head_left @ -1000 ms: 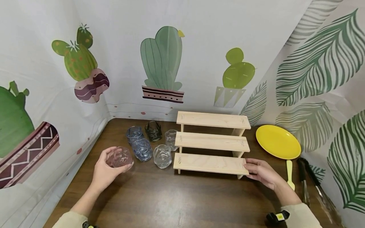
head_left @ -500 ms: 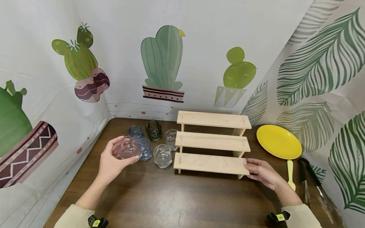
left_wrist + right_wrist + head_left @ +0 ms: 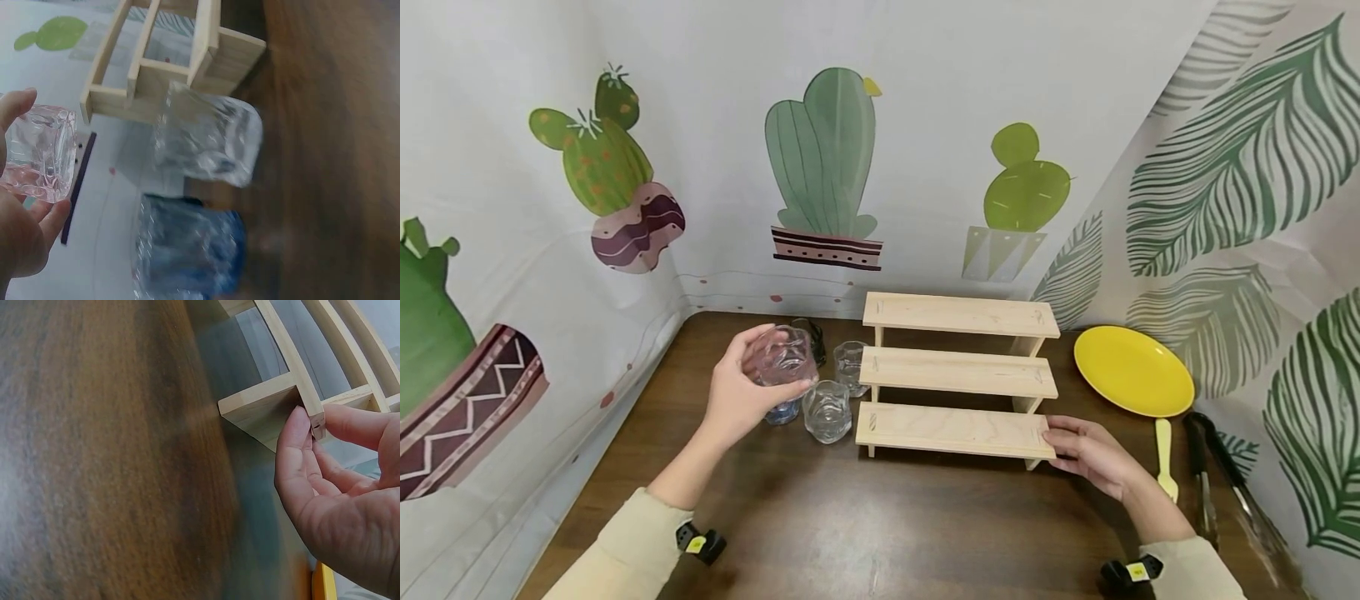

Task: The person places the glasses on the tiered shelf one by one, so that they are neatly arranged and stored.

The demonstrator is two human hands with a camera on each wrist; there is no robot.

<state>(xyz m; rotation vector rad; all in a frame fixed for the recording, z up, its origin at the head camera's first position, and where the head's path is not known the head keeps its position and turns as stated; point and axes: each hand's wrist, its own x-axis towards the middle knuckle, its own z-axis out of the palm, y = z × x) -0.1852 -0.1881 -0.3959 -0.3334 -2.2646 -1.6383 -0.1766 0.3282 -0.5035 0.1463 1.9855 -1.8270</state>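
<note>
My left hand (image 3: 741, 392) grips a pink-tinted glass (image 3: 786, 354), raised above the table and overlapping the blue glasses in the head view. In the left wrist view the pink glass (image 3: 40, 153) sits between thumb and fingers. Below it show a clear glass (image 3: 209, 134) and a blue glass (image 3: 187, 247). My right hand (image 3: 1090, 454) pinches the right end of the lowest board of a three-step wooden shelf (image 3: 955, 429). The right wrist view shows thumb and fingers on either side of that board's end (image 3: 317, 419). The shelf's boards carry nothing.
Another clear glass (image 3: 850, 367) stands by the shelf's left side, with a dark glass (image 3: 812, 333) behind the held one. At the right lie a yellow plate (image 3: 1133, 371), a pale yellow-green utensil (image 3: 1163, 458) and black-handled tongs (image 3: 1217, 458). Printed cloth walls the table's back and sides.
My left hand has carried the pink glass rightward and up, from left of the blue glasses to in front of them. The right hand stays on the shelf.
</note>
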